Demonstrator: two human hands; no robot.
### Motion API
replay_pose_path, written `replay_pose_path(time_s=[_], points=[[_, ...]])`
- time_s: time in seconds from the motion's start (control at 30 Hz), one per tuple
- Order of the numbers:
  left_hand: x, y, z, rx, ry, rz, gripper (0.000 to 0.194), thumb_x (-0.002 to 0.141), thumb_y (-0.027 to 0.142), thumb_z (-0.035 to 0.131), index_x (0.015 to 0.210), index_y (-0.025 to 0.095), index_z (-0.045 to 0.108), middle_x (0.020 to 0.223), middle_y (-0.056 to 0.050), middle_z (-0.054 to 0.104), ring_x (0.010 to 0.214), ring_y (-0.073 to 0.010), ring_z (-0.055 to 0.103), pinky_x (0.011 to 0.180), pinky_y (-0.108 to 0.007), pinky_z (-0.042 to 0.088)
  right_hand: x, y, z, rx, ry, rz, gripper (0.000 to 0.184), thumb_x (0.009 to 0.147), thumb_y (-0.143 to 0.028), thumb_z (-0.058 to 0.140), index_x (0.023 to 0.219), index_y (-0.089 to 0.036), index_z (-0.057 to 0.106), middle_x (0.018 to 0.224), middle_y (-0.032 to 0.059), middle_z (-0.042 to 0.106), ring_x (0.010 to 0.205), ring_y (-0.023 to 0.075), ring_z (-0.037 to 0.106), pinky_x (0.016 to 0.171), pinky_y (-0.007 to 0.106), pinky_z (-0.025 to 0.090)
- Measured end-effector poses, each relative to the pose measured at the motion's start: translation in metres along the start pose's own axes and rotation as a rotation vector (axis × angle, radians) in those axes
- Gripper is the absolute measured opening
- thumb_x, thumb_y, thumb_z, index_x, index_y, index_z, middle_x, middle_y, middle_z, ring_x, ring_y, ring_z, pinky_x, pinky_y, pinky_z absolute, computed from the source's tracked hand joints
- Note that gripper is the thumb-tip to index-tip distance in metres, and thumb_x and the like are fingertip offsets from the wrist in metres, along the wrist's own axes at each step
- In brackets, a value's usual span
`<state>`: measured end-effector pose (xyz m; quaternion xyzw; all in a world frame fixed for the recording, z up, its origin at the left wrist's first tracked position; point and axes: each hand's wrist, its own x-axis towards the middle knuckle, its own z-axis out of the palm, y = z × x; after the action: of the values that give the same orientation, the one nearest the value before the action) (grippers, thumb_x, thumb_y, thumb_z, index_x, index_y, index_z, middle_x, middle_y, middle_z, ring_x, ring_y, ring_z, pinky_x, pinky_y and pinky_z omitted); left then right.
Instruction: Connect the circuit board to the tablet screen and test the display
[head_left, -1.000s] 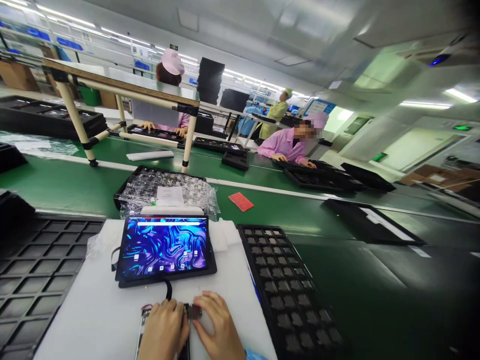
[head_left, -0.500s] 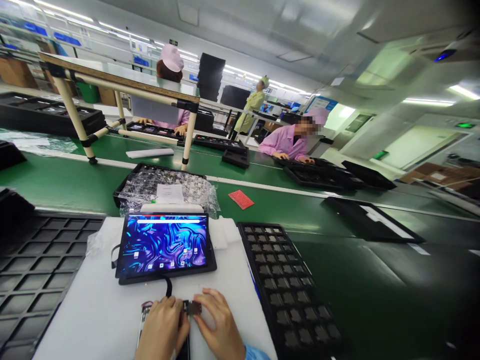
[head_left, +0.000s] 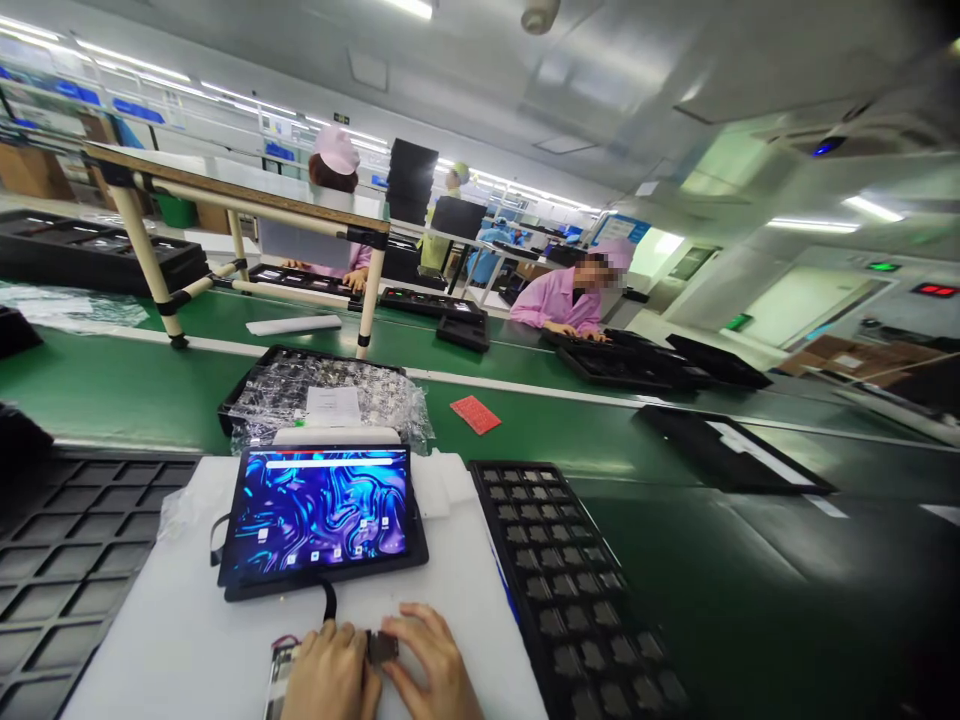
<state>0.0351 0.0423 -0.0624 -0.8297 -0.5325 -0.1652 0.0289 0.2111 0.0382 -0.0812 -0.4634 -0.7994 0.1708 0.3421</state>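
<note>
A small dark, flat rectangular part lies between my two hands at the bottom of the view. My right hand pinches its right end between thumb and fingers. Curled at its left end is my left hand, whose fingertips and grip are mostly hidden from me. Beneath the left hand lies a narrow metal-and-black device, largely covered, with a thin reddish wire beside it. A black cable runs down toward the hands from a lit tablet with a blue-purple screen, propped just beyond.
White foam lies under the tablet and hands. On the right stands a black tray of small dark parts; another black tray is on the left. Behind are a plastic-wrapped tray and a red card. Co-workers in pink sit across the green bench.
The view has tilted up a little, so the bench and hands sit lower in the picture. My hands keep nearly the same hold around the small dark part.
</note>
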Motion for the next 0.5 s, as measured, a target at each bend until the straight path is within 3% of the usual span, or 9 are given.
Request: replay_pose_path(time_s=[0.17, 0.3, 0.4, 0.5], points=[[-0.001, -0.006, 0.007, -0.046, 0.028, 0.078, 0.029, 0.073, -0.002, 0.046, 0.073, 0.016, 0.069, 0.072, -0.006, 0.072, 0.07, -0.0254, 0.071, 0.065, -0.033, 0.058, -0.001, 0.0, 0.0, 0.034, 0.029, 0.017, 0.039, 0.077, -0.004, 0.064, 0.111, -0.023, 0.064, 0.101, 0.0058, 0.075, 0.106, 0.0255, 0.065, 0.091, 0.032, 0.056], [-0.001, -0.01, 0.007, -0.083, 0.058, 0.085, 0.029, 0.074, -0.001, 0.044, 0.068, 0.018, 0.064, 0.064, -0.004, 0.068, 0.061, -0.0238, 0.069, 0.059, -0.031, 0.057, -0.001, 0.002, -0.001, 0.118, 0.04, 0.064, 0.039, 0.079, -0.004, 0.063, 0.113, -0.023, 0.065, 0.107, 0.0073, 0.073, 0.109, 0.0241, 0.065, 0.094, 0.03, 0.054], [-0.003, -0.014, -0.004, -0.123, 0.085, 0.093, 0.029, 0.082, 0.003, 0.042, 0.069, 0.02, 0.061, 0.062, -0.002, 0.064, 0.059, -0.0225, 0.067, 0.055, -0.031, 0.056, -0.003, 0.001, 0.0, 0.222, 0.079, 0.108, 0.035, 0.08, -0.008, 0.065, 0.111, -0.023, 0.068, 0.106, 0.0079, 0.074, 0.105, 0.0239, 0.067, 0.092, 0.031, 0.054], [-0.009, -0.024, -0.022, -0.232, 0.133, 0.141, 0.02, 0.095, 0.023, 0.046, 0.082, 0.023, 0.061, 0.073, -0.001, 0.067, 0.067, -0.0204, 0.068, 0.061, -0.029, 0.057, -0.009, -0.007, 0.004, 0.428, 0.131, 0.263, 0.025, 0.078, -0.023, 0.075, 0.103, -0.023, 0.072, 0.095, 0.0069, 0.076, 0.089, 0.024, 0.07, 0.083, 0.032, 0.055]])
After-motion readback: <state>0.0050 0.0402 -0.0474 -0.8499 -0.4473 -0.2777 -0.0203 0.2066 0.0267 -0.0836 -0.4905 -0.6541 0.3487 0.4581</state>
